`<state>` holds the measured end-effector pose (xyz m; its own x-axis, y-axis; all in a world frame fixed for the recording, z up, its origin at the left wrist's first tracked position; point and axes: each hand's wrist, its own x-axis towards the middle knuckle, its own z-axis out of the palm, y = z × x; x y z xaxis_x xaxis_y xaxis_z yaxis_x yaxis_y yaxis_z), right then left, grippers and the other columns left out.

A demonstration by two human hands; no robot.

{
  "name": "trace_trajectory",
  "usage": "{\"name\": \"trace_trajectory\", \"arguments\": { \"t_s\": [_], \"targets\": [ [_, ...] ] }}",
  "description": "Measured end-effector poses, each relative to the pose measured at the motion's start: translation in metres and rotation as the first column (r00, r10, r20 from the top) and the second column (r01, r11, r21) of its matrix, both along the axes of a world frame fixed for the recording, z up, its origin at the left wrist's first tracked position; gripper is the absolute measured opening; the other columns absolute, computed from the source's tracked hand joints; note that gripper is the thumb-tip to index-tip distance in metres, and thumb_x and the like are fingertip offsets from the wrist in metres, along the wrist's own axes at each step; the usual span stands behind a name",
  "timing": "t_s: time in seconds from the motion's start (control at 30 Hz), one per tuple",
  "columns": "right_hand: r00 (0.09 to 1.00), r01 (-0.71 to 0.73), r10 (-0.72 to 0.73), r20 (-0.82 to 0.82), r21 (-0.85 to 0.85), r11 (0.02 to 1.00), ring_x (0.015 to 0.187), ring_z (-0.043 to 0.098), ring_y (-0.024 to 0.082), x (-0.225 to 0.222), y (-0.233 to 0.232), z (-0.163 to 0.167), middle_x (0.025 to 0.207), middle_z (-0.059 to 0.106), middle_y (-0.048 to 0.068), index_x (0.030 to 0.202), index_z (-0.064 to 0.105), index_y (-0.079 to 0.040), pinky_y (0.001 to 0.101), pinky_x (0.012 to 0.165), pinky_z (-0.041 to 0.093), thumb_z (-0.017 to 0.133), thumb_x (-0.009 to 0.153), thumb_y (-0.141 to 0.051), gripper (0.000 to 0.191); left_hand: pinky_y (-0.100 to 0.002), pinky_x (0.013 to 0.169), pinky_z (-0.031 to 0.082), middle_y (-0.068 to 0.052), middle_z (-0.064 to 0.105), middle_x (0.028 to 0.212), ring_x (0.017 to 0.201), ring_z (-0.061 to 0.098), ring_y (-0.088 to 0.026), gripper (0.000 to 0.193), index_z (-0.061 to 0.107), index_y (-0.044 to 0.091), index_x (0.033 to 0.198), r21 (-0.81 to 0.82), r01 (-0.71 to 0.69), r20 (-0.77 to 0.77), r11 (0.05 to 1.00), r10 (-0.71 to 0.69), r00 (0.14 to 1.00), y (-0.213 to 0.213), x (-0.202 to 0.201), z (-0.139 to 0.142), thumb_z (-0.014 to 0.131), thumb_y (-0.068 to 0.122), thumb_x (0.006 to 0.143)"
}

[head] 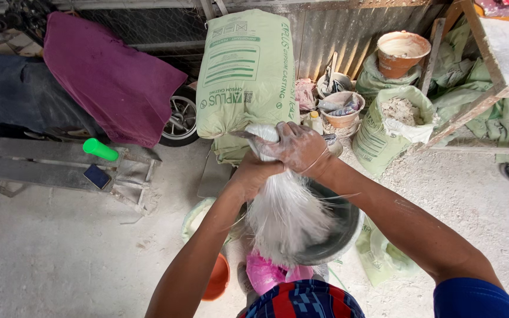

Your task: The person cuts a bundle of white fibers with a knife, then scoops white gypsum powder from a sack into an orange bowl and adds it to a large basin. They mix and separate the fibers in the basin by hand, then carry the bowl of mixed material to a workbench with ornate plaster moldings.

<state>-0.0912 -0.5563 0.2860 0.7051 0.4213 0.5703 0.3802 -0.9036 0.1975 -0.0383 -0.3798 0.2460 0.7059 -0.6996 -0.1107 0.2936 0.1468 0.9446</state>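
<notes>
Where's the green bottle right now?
In the head view, the green bottle lies at left on the metal ladder, just above a dark phone, below the magenta cloth.

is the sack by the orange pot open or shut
Open: the green sack has its top rolled down, and whitish lumps show inside.

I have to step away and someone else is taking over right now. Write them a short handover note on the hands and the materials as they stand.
Right hand: closed on the top of the white fibre bundle, dusted with white powder.
Left hand: gripping the same bundle just below, partly hidden behind it.
The bundle hangs down over the dark round basin on the floor.
A pale green sack leans on the wall ahead; an open sack of white lumps stands to its right.
Done: the fibres are gathered in both hands.
Left: I cannot tell whether anything is in the basin; it is mostly hidden.
</notes>
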Motion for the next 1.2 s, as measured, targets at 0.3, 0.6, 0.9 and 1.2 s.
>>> {"name": "trace_trajectory", "arguments": {
  "t_s": [0.3, 0.6, 0.9, 1.2],
  "targets": [
    [0.818, 0.081, 0.014, -0.575, 0.140, 0.987, 0.095, 0.068, 0.037, 0.009, 0.002, 0.011, 0.112, 0.061, 0.020, 0.152, 0.041, -0.040, 0.0469, 0.079, 0.058, 0.077, 0.077, -0.027, 0.084, -0.037, 0.064, 0.054, -0.009, 0.067, 0.080, 0.071, 0.064, -0.019, 0.013, 0.065, 0.001, 0.087, 0.029, 0.081, -0.483, 0.996, -0.057, 0.874, 0.009, 0.006, -0.017, 0.069, 0.009, 0.077],
    [0.987, 0.150, -0.150, -0.059, -0.013, 0.989, 0.088, 0.071, 0.030, -0.006, -0.009, -0.014, 0.095, 0.071, 0.014, 0.151, 0.041, -0.001, 0.0441, 0.074, 0.060, 0.060, 0.101, -0.045, 0.069, -0.031, 0.054, 0.045, -0.001, 0.053, 0.063, 0.056, 0.053, -0.014, 0.008, 0.062, 0.008, 0.080, 0.079, 0.061, -0.391, 0.995, -0.025, 0.920, 0.008, 0.002, -0.019, 0.068, 0.013, 0.084],
    [0.852, 0.249, -0.183, -0.491, 0.073, 0.966, 0.070, 0.072, 0.033, 0.012, -0.019, -0.050, 0.089, 0.072, 0.021, 0.146, 0.048, -0.004, 0.0452, 0.056, 0.060, 0.051, 0.100, -0.046, 0.063, -0.031, 0.046, 0.039, 0.000, 0.052, 0.056, 0.046, 0.046, -0.011, 0.021, 0.056, 0.010, 0.064, 0.312, 0.163, -0.209, 0.936, -0.100, 0.973, 0.010, 0.019, -0.031, 0.066, 0.015, 0.081],
    [0.935, 0.153, -0.031, -0.352, 0.324, 0.933, 0.068, 0.070, 0.036, 0.016, 0.004, -0.101, 0.078, 0.072, 0.019, 0.136, 0.059, 0.003, 0.0483, 0.059, 0.056, 0.053, 0.099, -0.031, 0.051, -0.033, 0.046, 0.034, -0.002, 0.058, 0.060, 0.050, 0.046, -0.010, 0.021, 0.064, 0.003, 0.068, 0.467, -0.130, 0.076, 0.875, 0.106, 0.991, 0.001, 0.012, -0.074, 0.068, 0.021, 0.078]
  ]
}}
